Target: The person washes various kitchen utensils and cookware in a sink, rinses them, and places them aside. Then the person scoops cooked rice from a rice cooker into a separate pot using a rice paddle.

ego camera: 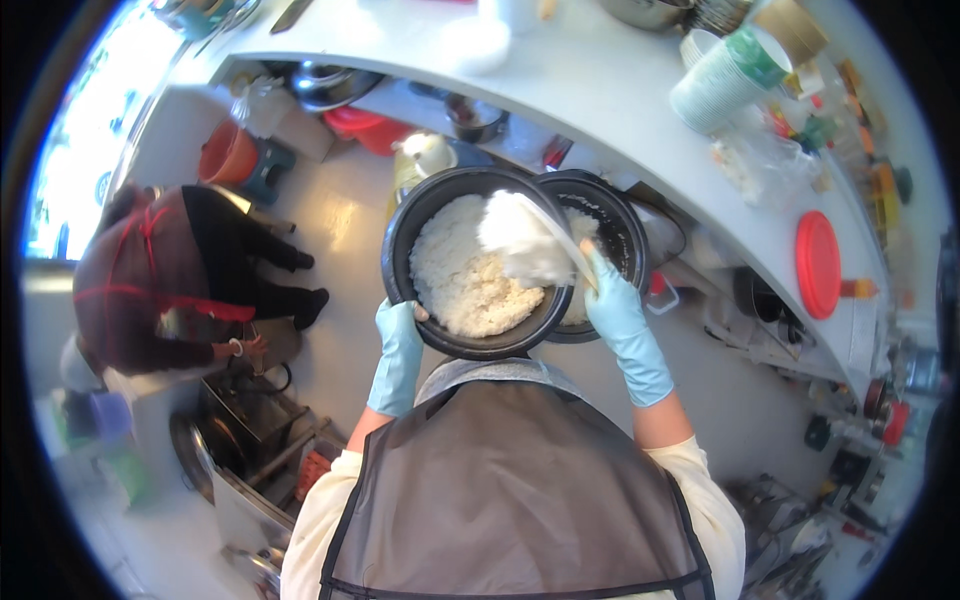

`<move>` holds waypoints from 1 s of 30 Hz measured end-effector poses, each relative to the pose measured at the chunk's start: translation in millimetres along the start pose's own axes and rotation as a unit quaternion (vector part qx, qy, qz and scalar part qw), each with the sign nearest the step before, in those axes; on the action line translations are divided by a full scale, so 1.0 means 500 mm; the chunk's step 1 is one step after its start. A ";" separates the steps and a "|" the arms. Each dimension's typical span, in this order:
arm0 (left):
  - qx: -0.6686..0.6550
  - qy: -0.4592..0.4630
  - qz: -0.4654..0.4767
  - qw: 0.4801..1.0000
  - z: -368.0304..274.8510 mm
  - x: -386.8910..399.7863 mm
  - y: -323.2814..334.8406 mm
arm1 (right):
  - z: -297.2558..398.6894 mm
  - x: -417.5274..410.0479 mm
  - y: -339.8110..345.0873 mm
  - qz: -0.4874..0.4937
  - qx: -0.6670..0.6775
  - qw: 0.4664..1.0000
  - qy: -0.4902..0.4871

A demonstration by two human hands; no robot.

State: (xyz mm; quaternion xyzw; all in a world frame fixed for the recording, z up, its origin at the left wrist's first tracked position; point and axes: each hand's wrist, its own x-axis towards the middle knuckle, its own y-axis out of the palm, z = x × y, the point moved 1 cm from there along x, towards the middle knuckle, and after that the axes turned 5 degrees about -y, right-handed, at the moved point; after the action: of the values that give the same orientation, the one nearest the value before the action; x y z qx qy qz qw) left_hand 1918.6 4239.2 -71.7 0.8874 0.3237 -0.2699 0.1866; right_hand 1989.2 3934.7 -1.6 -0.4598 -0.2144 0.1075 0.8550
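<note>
My left hand [403, 330], in a pale blue glove, grips the lower left rim of a black round pot [391, 259]. Cooked rice [480, 270] lies in it, white at the upper left and yellowish at the lower right. In my right hand [611, 300], gloved alike, is the handle of a rice paddle [559, 232]. A clump of white rice [517, 229] on the paddle is over the right part of the pot. A second black pot [637, 225], with rice inside, stands partly behind the first, close to my right hand.
A white curved counter [600, 112] runs across the top and right, bearing stacked paper cups [720, 86] and a red lid [818, 264]. Its lower shelf holds metal pots. At the left another person [165, 277] bends over. An orange bucket [225, 152] stands on the upper left side.
</note>
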 end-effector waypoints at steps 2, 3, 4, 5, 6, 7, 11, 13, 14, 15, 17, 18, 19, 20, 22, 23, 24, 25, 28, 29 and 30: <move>-0.010 -0.008 0.003 1.000 0.000 0.000 -0.001 | 0.024 0.028 0.008 0.124 -0.099 0.986 0.054; -0.008 -0.005 0.005 1.000 0.000 -0.002 -0.002 | 0.033 0.043 0.013 0.171 -0.145 0.972 0.073; -0.012 -0.012 0.002 1.000 0.000 -0.002 -0.003 | 0.046 0.058 0.019 0.205 -0.188 0.958 0.070; -0.014 -0.021 -0.002 1.000 0.000 -0.003 -0.003 | 0.057 0.071 0.027 0.208 -0.174 0.960 0.071; -0.021 -0.023 -0.002 1.000 0.001 -0.005 -0.004 | 0.072 0.084 0.042 0.214 -0.164 0.960 0.079; -0.022 -0.018 -0.003 1.000 0.001 -0.005 -0.003 | 0.087 0.096 0.060 0.218 -0.155 0.960 0.088; -0.022 0.011 0.002 1.000 0.004 -0.004 0.003 | 0.180 0.074 0.175 0.234 -0.265 0.931 -0.093; -0.035 0.006 -0.007 0.999 0.006 0.002 0.003 | 0.185 0.028 0.168 0.267 -0.266 0.911 -0.166; -0.030 -0.008 -0.006 0.999 0.009 0.006 0.002 | 0.179 0.011 0.152 0.311 -0.275 0.891 -0.182; -0.033 -0.008 -0.001 0.999 0.010 0.011 0.001 | 0.170 0.003 0.123 0.338 -0.241 0.887 -0.204; -0.031 -0.007 0.000 0.999 0.014 0.020 -0.002 | 0.160 0.014 0.051 0.412 -0.200 0.862 -0.216; -0.027 -0.007 -0.004 1.000 0.015 0.023 -0.003 | 0.152 0.035 0.007 0.424 -0.218 0.854 -0.208; -0.022 -0.010 -0.005 1.000 0.016 0.024 -0.004 | 0.146 0.059 -0.035 0.440 -0.233 0.844 -0.200; -0.022 -0.017 -0.004 1.000 0.017 0.025 -0.006 | 0.140 0.083 -0.079 0.433 -0.245 0.845 -0.198; -0.023 -0.014 -0.002 1.000 0.017 0.022 -0.007 | 0.150 0.111 -0.116 0.467 -0.267 0.834 -0.123; -0.024 -0.011 0.003 1.000 0.016 0.020 -0.008 | 0.163 0.118 -0.107 0.503 -0.217 0.829 -0.113; -0.016 -0.015 0.002 1.000 0.015 0.017 -0.008 | 0.177 0.121 -0.087 0.515 -0.185 0.831 -0.096; -0.009 -0.016 0.003 1.000 0.014 0.014 -0.008 | 0.189 0.117 -0.060 0.537 -0.148 0.828 -0.058; -0.008 -0.020 0.008 1.000 0.010 0.010 -0.008 | 0.170 0.165 0.016 0.559 -0.166 0.806 -0.097; -0.010 -0.024 0.008 1.000 0.011 0.009 -0.009 | 0.149 0.184 0.026 0.553 -0.167 0.814 -0.053; -0.015 -0.022 0.005 1.000 0.013 0.008 -0.009 | 0.129 0.196 0.025 0.523 -0.131 0.842 -0.015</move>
State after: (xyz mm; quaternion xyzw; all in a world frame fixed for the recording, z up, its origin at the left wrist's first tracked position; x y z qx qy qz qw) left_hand 1915.8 4241.3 -79.8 0.8803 0.3188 -0.2832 0.2081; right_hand 2045.9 4026.5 45.7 -0.6093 0.0329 0.5171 0.6002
